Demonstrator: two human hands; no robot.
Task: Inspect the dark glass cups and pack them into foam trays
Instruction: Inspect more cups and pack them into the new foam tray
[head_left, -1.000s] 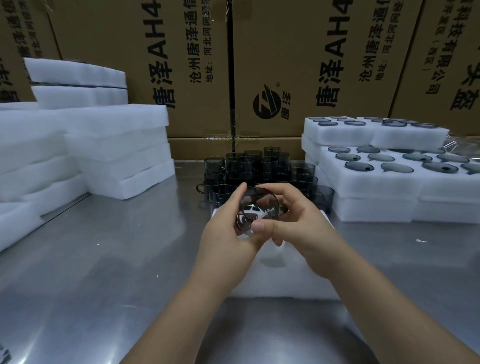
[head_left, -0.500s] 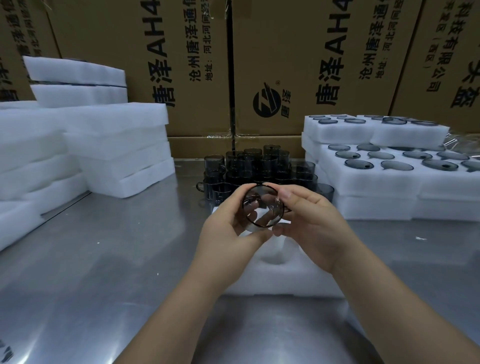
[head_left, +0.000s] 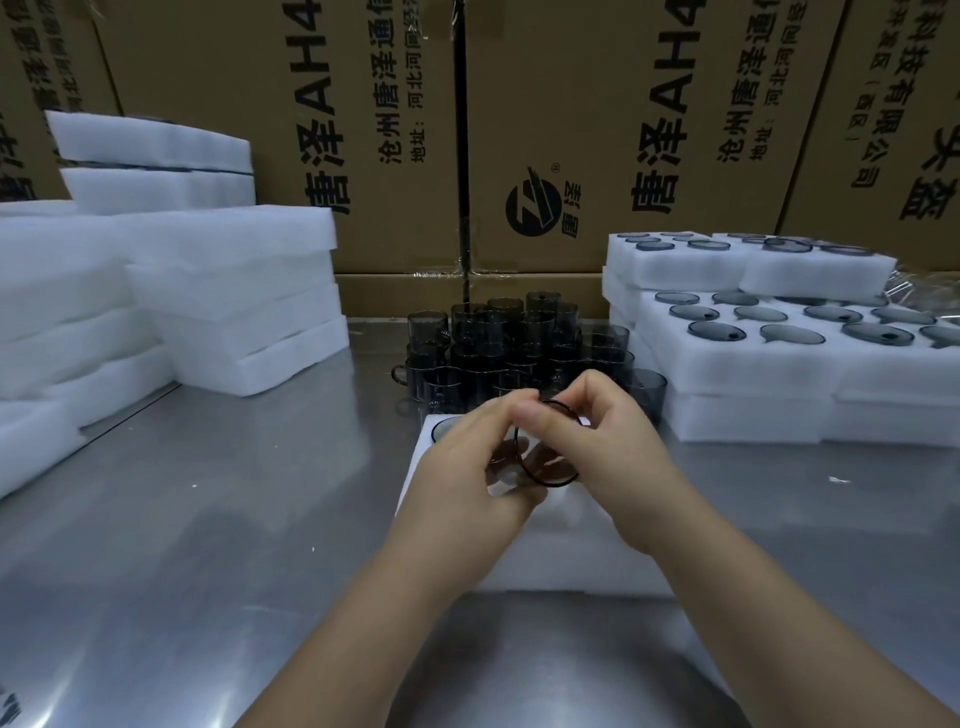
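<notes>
Both my hands hold one dark glass cup (head_left: 545, 460) on its side above a white foam tray (head_left: 561, 545) at the table's middle. My left hand (head_left: 467, 467) wraps the cup's body from the left. My right hand (head_left: 602, 452) pinches its rim from the right, the open mouth turned toward me. The tray's far left pocket (head_left: 441, 428) shows a cup rim; my hands hide most of the other pockets. A cluster of loose dark glass cups (head_left: 509, 348) stands just behind the tray.
Filled foam trays (head_left: 779, 358) are stacked at the right. Stacks of blank foam sheets (head_left: 208, 296) sit at the left. Printed cardboard boxes (head_left: 597, 130) wall off the back. The steel table (head_left: 208, 519) spreads around the tray.
The cup has been turned and lowered toward the tray. My right fingers shifted from the cup's side onto its rim, and both hands moved slightly down.
</notes>
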